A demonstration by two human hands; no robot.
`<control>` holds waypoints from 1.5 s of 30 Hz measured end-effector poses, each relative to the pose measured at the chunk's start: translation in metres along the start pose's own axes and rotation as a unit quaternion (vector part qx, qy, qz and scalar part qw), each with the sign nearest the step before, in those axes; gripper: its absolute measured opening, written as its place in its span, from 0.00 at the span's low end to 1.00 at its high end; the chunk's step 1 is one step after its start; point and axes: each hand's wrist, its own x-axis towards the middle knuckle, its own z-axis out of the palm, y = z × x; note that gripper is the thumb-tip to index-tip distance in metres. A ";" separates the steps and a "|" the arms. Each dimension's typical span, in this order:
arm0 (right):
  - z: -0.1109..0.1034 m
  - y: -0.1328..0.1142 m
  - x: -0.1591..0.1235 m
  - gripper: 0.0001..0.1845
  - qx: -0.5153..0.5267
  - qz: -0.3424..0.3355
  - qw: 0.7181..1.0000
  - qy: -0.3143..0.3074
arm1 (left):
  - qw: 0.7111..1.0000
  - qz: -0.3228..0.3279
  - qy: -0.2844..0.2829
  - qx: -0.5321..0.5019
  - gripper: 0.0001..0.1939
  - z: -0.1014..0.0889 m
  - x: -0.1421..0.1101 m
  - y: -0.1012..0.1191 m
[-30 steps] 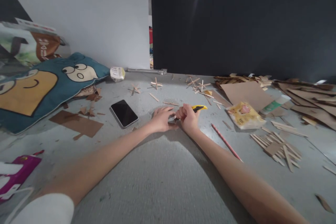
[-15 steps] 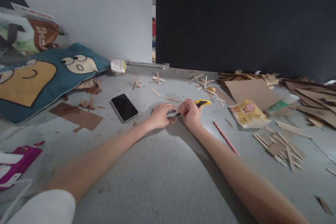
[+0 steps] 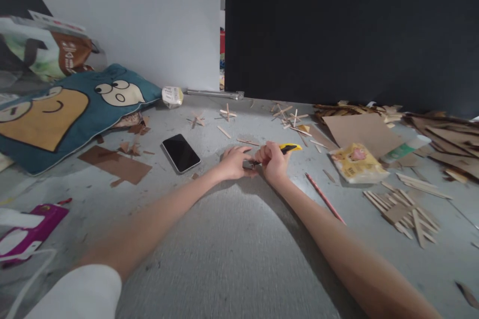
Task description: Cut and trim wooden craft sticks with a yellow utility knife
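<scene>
My right hand (image 3: 275, 160) is closed round a yellow and black utility knife (image 3: 292, 148). The knife's back end sticks out to the right, and its blade end points left, low over the table. Just left of it, my left hand (image 3: 234, 163) has its thumb and fingers curved around a small brown piece of cardboard (image 3: 250, 173), pinning it to the table. The blade end is close to that piece; whether it touches cannot be made out. Beyond the hands lies a thin wooden stick (image 3: 247, 141).
A smartphone (image 3: 181, 152) lies left of my hands, near cut cardboard (image 3: 119, 165) and a blue cushion (image 3: 75, 109). To the right are a red pencil (image 3: 325, 198), a yellow packet (image 3: 357, 163), bundled sticks (image 3: 404, 212) and a cardboard sheet (image 3: 364, 132). Small stick assemblies (image 3: 227, 112) stand farther back.
The view has shifted slightly, so everything sits a little farther right. Both hands keep nearly the same pose, the knife still in my right hand and the cardboard piece under my left.
</scene>
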 end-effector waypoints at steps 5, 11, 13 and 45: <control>0.000 0.001 0.001 0.32 0.003 0.006 1.000 0.005 | 0.994 -0.053 0.098 0.016 0.18 0.017 -0.008 0.005; -0.003 0.004 0.006 0.34 0.002 0.020 1.000 0.024 | 1.000 0.004 0.008 0.016 0.22 0.001 0.002 -0.003; -0.003 0.004 0.009 0.34 0.001 0.024 0.999 0.037 | 1.000 0.009 0.003 0.014 0.22 -0.003 0.004 -0.006; -0.022 -0.004 0.035 0.35 0.103 0.200 0.967 0.118 | 0.997 0.038 0.060 -0.005 0.33 0.005 -0.003 -0.009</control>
